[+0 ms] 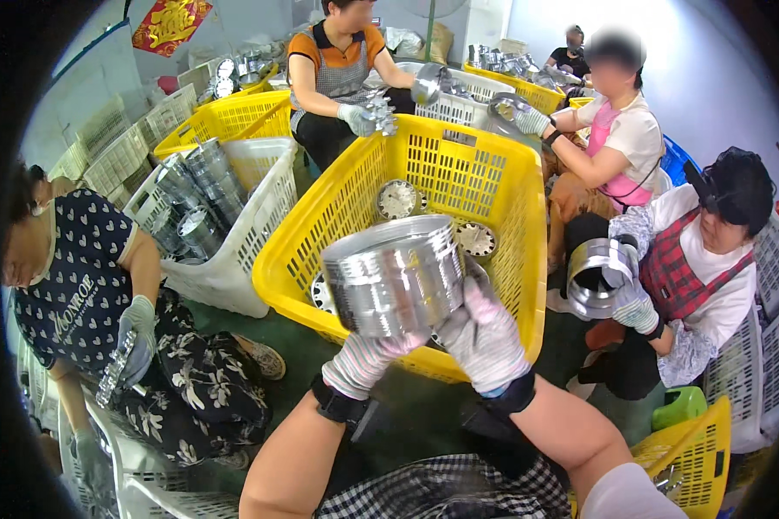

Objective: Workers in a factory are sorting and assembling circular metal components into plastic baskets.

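I hold a shiny ridged metal cylinder (398, 281) in front of me, over the near part of a large yellow basket (519, 233). Closed on its lower left edge is my left hand (368, 359), in a striped knit glove. My right hand (486, 337), gloved alike, grips its lower right side, with the thumb up against the wall. The cylinder is tilted slightly, and its inside is hidden. Inside the basket lie several similar metal parts with holed, slotted end faces, among them one round part (398, 199) at the back and another (476, 240) right of the cylinder.
A white crate (277, 173) with stacked metal cylinders (212, 182) stands left. Co-workers sit around the basket; the right one holds a metal cylinder (599, 268), the left one a toothed metal piece (117, 363). A green stool (679, 406) and yellow crate (710, 445) stand lower right.
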{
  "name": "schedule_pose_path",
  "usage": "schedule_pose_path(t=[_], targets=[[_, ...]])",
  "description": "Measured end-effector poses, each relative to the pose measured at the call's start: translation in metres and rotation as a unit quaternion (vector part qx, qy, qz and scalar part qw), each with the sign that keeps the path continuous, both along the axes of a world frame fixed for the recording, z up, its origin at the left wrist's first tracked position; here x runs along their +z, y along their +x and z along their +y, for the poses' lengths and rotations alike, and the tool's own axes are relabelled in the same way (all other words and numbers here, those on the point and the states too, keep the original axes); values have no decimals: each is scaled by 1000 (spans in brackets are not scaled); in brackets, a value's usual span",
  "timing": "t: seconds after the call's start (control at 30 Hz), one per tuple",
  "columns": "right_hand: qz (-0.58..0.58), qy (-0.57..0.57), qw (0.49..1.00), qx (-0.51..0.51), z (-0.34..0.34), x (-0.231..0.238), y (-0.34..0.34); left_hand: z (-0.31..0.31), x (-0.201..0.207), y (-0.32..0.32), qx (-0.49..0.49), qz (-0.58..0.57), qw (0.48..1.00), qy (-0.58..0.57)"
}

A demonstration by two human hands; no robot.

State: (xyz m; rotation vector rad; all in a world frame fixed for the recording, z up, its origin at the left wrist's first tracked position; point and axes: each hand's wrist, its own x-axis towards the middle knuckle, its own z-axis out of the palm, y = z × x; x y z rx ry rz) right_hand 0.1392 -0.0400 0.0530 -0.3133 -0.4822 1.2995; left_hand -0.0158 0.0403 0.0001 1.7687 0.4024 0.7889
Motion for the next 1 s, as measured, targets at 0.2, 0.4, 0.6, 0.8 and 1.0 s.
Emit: schedule_pose_path(t=[0.2, 0.4, 0.6, 0.8, 1.0], targets=[[-221, -88, 971, 15, -7, -34, 3, 19, -5, -27, 76, -175, 951, -242], [-581, 51, 787, -199, -5, -21, 16, 1, -5, -52, 160, -60, 984, -41], [-661, 138, 720, -160, -19, 4, -4, -34, -15, -41, 115, -177, 906, -366], [-569, -55, 819, -45, -30, 16, -11, -44, -5, -29, 106, -99, 956, -253], [-568, -74, 820, -1, -27, 26, -7, -33, -18, -34, 110, 117, 987, 18]])
